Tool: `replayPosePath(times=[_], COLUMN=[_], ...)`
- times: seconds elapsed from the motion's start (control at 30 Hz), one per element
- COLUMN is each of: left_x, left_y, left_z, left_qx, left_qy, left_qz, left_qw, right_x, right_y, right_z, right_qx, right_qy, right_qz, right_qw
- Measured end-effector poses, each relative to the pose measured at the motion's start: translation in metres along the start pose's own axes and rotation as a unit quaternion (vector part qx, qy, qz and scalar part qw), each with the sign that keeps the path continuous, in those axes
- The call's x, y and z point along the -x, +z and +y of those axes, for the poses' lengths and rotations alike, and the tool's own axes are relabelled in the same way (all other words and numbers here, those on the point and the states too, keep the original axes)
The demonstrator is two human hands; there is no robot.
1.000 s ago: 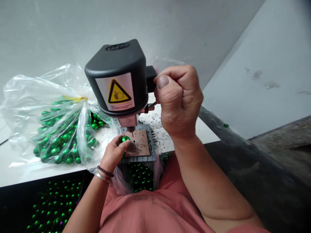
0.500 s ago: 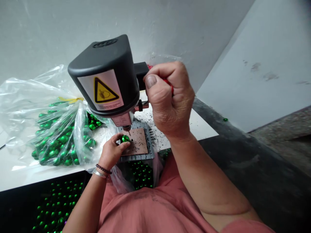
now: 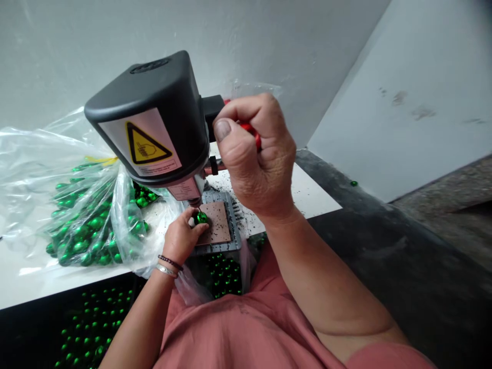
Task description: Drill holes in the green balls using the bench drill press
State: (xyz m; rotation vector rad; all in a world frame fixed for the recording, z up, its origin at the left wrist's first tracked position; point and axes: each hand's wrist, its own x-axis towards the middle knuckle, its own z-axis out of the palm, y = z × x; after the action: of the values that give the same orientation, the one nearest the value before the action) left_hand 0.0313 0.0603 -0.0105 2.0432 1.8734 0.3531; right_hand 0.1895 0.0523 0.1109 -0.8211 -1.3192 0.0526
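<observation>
My left hand (image 3: 183, 231) pinches a shiny green ball (image 3: 200, 218) between thumb and fingers. The ball rests on a brown board (image 3: 216, 225) that lies on the grey base (image 3: 235, 233) of a drill press (image 3: 151, 118). Right above the ball is the drill bit's tip; whether it touches the ball I cannot tell. My right hand (image 3: 259, 154), raised beside the machine's black housing, is wrapped around a red-knobbed handle (image 3: 251, 134), largely hidden by the fingers.
Left of the machine lies a clear plastic bag (image 3: 126, 205) of many green balls (image 3: 86, 230) on the white table (image 3: 23, 287). Dark shavings are scattered around the base. More green balls (image 3: 225, 277) sit below the table edge, and one (image 3: 354, 183) is on the floor at right.
My left hand has moved the ball slightly right across the board, under the bit. The view has shifted a little, and my right hand keeps its grip.
</observation>
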Motion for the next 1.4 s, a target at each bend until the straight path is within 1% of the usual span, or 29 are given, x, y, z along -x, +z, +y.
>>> replayPosePath(times=[0.13,0.27,0.4,0.5,0.63,0.73,0.8,0.97,1.1,1.17,1.27,1.4], left_x=[-0.002,-0.003,0.003,0.005,0.002,-0.001,-0.003,-0.003,-0.003,-0.003,-0.002,-0.001], left_y=[0.005,0.008,0.009,0.009,0.008,0.007,0.007,0.009,0.010,0.009,0.008,0.007], left_z=[0.002,0.002,0.002,0.002,0.000,-0.003,-0.004,-0.005,-0.004,-0.004,-0.004,-0.003], left_qx=[-0.027,-0.030,-0.034,-0.029,0.003,0.030,0.034,0.018,0.001,-0.002,0.001,0.010], left_qy=[0.037,0.074,0.073,0.071,0.052,0.047,0.046,0.042,0.039,0.041,0.052,0.055], left_qz=[0.007,0.011,0.005,0.006,-0.009,-0.026,-0.028,-0.027,-0.025,-0.027,-0.032,-0.035], left_qw=[0.999,0.997,0.997,0.997,0.999,0.998,0.998,0.999,0.999,0.999,0.998,0.998], right_x=[0.001,0.001,0.002,0.003,0.006,0.012,0.017,0.031,0.035,0.036,0.040,0.050], right_y=[0.000,-0.001,-0.002,-0.001,-0.003,-0.008,-0.013,-0.021,-0.017,-0.015,-0.014,-0.016], right_z=[0.000,0.001,0.002,0.001,0.000,-0.001,-0.003,-0.009,-0.011,-0.013,-0.015,-0.013], right_qx=[-0.002,0.004,0.011,0.012,-0.033,-0.051,-0.052,-0.052,-0.079,-0.068,-0.022,-0.011], right_qy=[0.020,0.004,-0.006,0.002,0.016,0.045,0.057,0.104,0.162,0.179,0.184,0.156], right_qz=[0.002,0.000,0.006,0.006,-0.016,-0.061,-0.076,-0.085,-0.069,-0.062,-0.065,-0.072], right_qw=[1.000,1.000,1.000,1.000,0.999,0.996,0.994,0.990,0.981,0.980,0.981,0.985])
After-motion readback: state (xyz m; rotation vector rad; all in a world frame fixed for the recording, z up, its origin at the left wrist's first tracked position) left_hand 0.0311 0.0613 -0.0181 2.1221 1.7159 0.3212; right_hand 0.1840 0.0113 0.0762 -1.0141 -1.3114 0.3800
